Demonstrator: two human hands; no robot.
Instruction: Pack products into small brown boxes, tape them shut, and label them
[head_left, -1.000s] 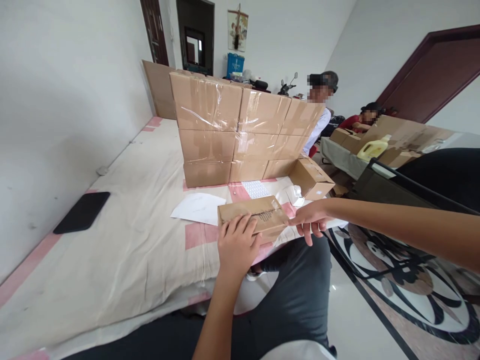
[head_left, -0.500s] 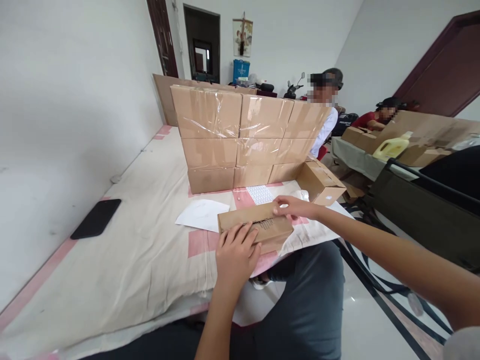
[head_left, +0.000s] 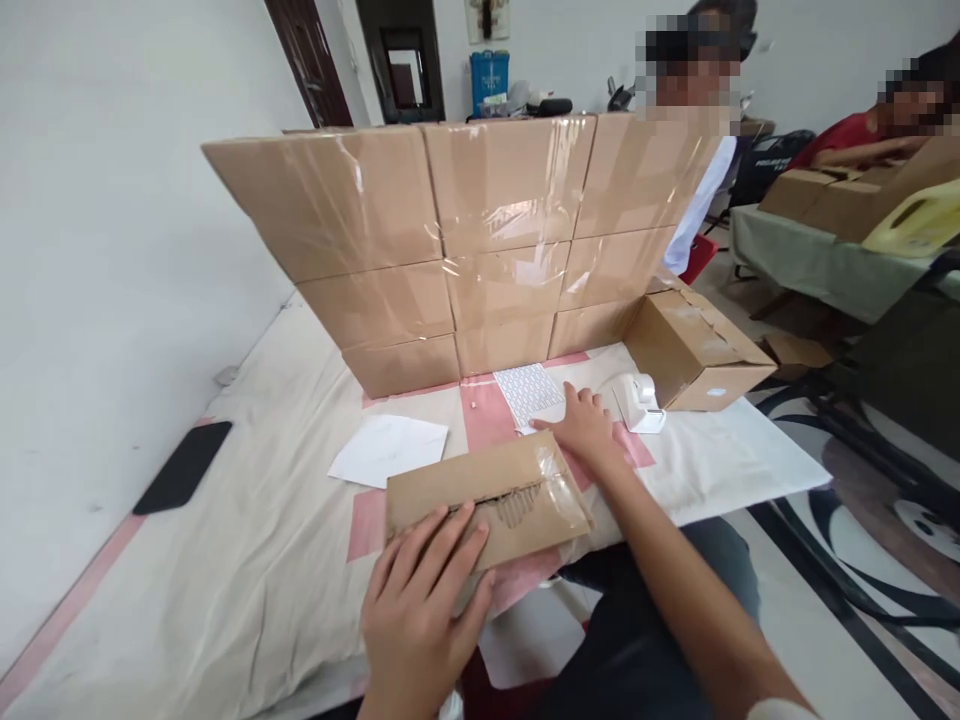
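Note:
A small cardboard box (head_left: 487, 490) lies lengthwise on the cloth-covered table in front of me, with clear tape over its right end and dark print along the seam. My left hand (head_left: 424, 595) rests on its near left part, fingers stretched out over the top. Past the box's far right corner, my right hand (head_left: 587, 425) reaches with its fingers apart to the edge of a white sheet of small printed labels (head_left: 528, 390). Nothing shows in its grasp. To its right stands a white tape dispenser (head_left: 637, 403).
A wall of stacked, taped cardboard boxes (head_left: 510, 230) stands behind the sheet. An open carton (head_left: 709, 345) lies at the right, a white paper (head_left: 390, 448) left of the small box, and a black phone (head_left: 184, 468) by the wall. Two people sit beyond.
My right hand has left the box's right end and moved to the label sheet. My left hand stays on the box. The view has tilted down and closer.

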